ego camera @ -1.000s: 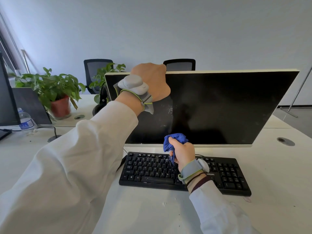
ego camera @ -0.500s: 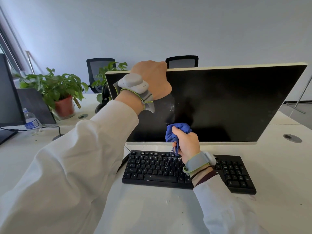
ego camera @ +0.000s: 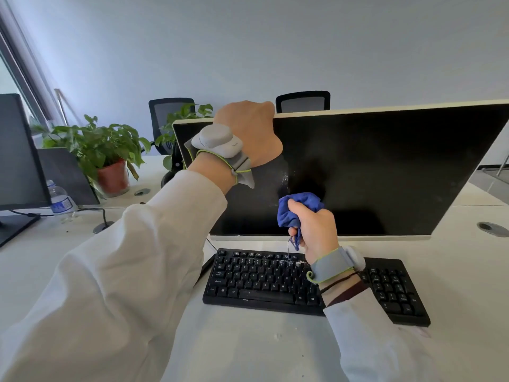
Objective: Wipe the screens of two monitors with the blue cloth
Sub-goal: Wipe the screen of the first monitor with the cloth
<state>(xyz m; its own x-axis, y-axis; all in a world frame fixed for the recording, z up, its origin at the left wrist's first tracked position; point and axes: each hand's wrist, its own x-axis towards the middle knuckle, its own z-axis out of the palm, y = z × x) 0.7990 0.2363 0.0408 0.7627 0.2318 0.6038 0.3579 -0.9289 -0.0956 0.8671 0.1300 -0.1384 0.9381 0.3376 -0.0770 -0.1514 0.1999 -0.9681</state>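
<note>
So the right hand [ego camera: 314,230] has the blue cloth [ego camera: 298,208] balled up in its fist, low-centre of frame, up against the monitor [ego camera: 385,172]. The white smear [ego camera: 285,179] sits just above-left of the cloth. The left hand [ego camera: 248,133] is clamped over the monitor's top edge.

- Monitor [ego camera: 385,166]: black screen, cream frame; white specks [ego camera: 285,179] left of centre.
- Cloth [ego camera: 300,208], at six o'clock from the specks: plain deep blue.
- Keyboard [ego camera: 261,279]: black, white lettering, white crumbs on the upper rows.
- Table [ego camera: 248,348]: white.
- Sleeves [ego camera: 124,271]: white; maroon cuff [ego camera: 347,295] under the right one.
- Wrist bands [ego camera: 330,264]: grey, lime-green edging.
- Second monitor [ego camera: 16,150], at nine o'clock: black.
- Bottle [ego camera: 62,202]: clear, blue label.
- Plant [ego camera: 102,144]: green leaves, red-orange pot [ego camera: 113,177].
- Chairs [ego camera: 303,102], at twelve o'clock: black frames, grey mesh.
- Wall [ego camera: 275,45]: pale grey-blue.
</note>
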